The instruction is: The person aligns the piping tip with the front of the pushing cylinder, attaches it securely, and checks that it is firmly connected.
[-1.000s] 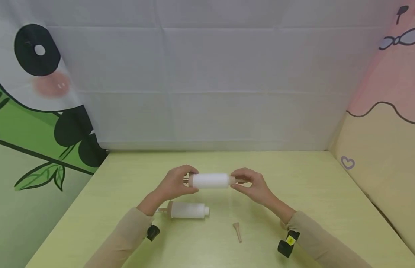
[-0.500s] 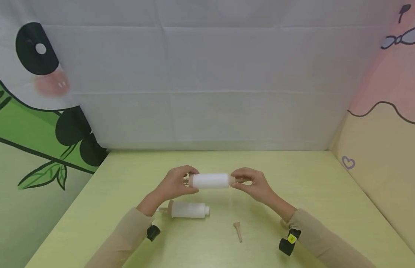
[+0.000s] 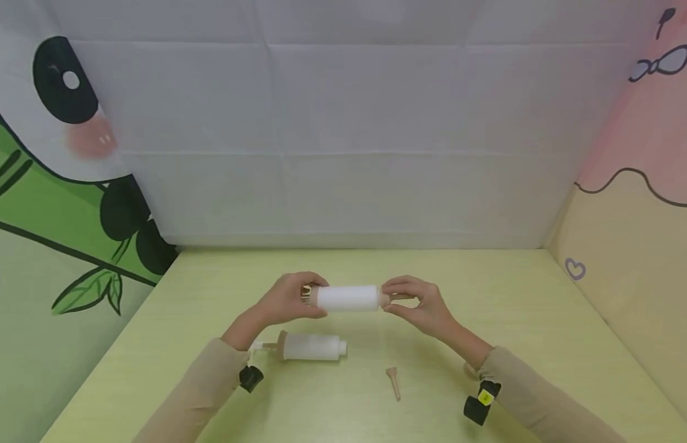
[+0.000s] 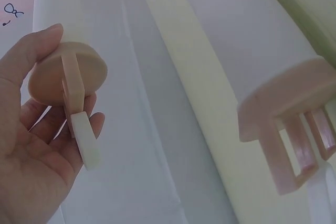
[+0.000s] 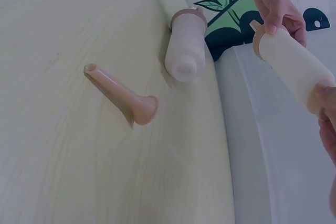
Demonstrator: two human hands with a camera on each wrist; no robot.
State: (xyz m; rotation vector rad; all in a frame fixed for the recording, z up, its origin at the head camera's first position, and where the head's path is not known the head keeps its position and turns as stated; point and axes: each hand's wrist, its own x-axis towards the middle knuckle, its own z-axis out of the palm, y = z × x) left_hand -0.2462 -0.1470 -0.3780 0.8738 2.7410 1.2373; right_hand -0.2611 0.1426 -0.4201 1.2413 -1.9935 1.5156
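A white cylindrical tube (image 3: 348,298) is held level above the table between both hands. My left hand (image 3: 286,301) grips its tan end cap (image 4: 44,80), thumb on the upper side and fingers below. A tan handle with a white piece at its end sticks out of that cap. At the opposite end, my right hand (image 3: 420,306) pinches a slim tan nozzle (image 3: 385,299), partly hidden by the fingers. A second white tube (image 3: 311,347) lies on the table closer to me, its tan cap (image 4: 294,90) towards the left. A loose tan nozzle with a flared end (image 5: 121,95) lies to its right.
The pale yellow table (image 3: 487,289) ends at a hanging white cloth (image 3: 354,141) at the back. Printed panels stand at both sides, a panda figure (image 3: 66,86) on the left one. Black wrist cameras (image 3: 250,378) hang below both sleeves.
Little differs. The left hand and forearm have shifted slightly to the left, showing more of the lying tube's white tip. Both hands keep their hold on the raised tube.
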